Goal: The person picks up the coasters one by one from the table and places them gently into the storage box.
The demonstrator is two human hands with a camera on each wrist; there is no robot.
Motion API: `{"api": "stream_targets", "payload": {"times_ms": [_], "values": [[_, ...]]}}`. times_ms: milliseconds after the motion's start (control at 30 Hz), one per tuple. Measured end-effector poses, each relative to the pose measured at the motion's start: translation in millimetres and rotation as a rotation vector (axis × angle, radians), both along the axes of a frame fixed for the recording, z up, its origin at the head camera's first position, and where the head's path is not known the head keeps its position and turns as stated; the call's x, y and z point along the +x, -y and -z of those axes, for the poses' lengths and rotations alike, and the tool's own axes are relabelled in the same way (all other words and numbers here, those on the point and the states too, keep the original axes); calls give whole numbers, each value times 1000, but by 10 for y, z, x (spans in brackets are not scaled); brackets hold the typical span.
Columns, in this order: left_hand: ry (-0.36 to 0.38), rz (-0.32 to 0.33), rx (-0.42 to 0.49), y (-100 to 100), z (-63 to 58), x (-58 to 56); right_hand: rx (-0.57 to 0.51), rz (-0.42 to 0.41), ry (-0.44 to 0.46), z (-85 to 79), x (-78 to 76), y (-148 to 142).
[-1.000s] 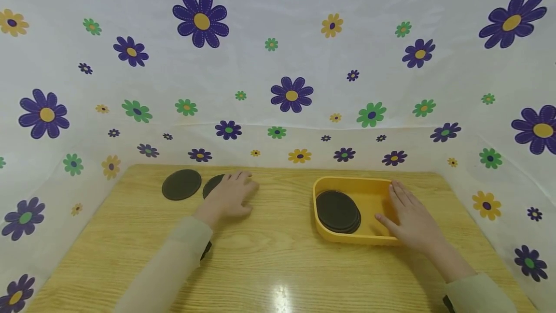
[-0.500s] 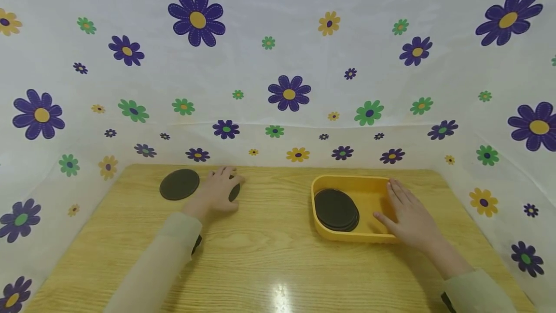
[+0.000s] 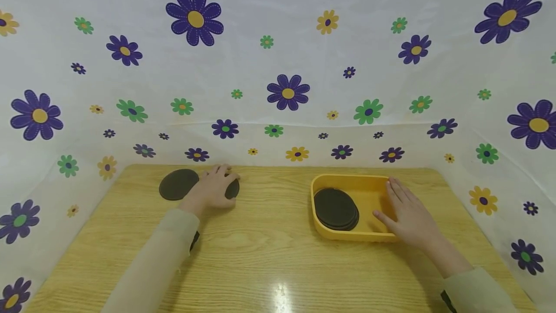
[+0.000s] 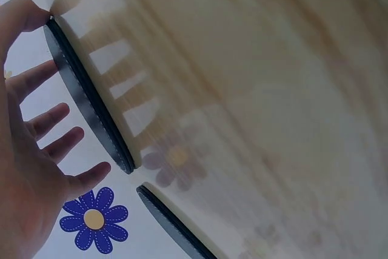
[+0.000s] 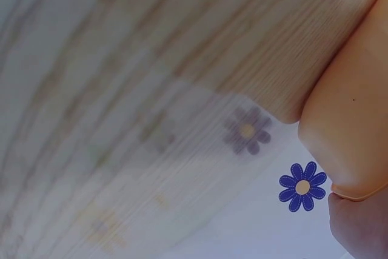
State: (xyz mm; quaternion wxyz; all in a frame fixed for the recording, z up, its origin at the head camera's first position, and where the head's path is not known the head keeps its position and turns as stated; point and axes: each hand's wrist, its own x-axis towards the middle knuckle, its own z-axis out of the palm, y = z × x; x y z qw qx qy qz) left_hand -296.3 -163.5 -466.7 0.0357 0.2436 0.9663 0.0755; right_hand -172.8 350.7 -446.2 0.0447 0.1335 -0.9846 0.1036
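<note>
My left hand (image 3: 207, 193) is over a dark round coaster (image 3: 232, 189) at the back left of the table. In the left wrist view, the thumb of that hand (image 4: 27, 174) touches one edge of the coaster (image 4: 91, 98), and the other fingers spread over its face. A second dark coaster (image 3: 177, 185) lies just left of the hand. On the right, a yellow tray (image 3: 354, 236) holds a stack of dark coasters (image 3: 335, 208) at its left end. My right hand (image 3: 411, 216) rests on the tray's right wall, fingers straight, thumb over the inside.
The wooden table (image 3: 269, 255) reaches back to a white cloth (image 3: 243, 62) printed with flowers, which also rises at both sides. A stretch of bare wood lies between the left hand and the tray.
My left hand has shifted left and settled over the right-hand coaster, its fingers spread around it. The right hand has stayed on the tray.
</note>
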Motion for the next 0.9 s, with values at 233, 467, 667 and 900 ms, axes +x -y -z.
{"api": "stream_targets", "payload": {"times_ms": [233, 467, 667, 900], "values": [[13, -17, -3, 35, 71, -29, 10, 0, -6, 0, -1, -2], [9, -9, -11, 93, 81, -22, 21, 5, -4, -23, -6, 18], [10, 9, -13, 98, 52, -10, 19, 10, 3, -32, -3, 25], [6, 0, -60, 40, 35, -15, 23, 7, -4, -23, 0, 13]]}}
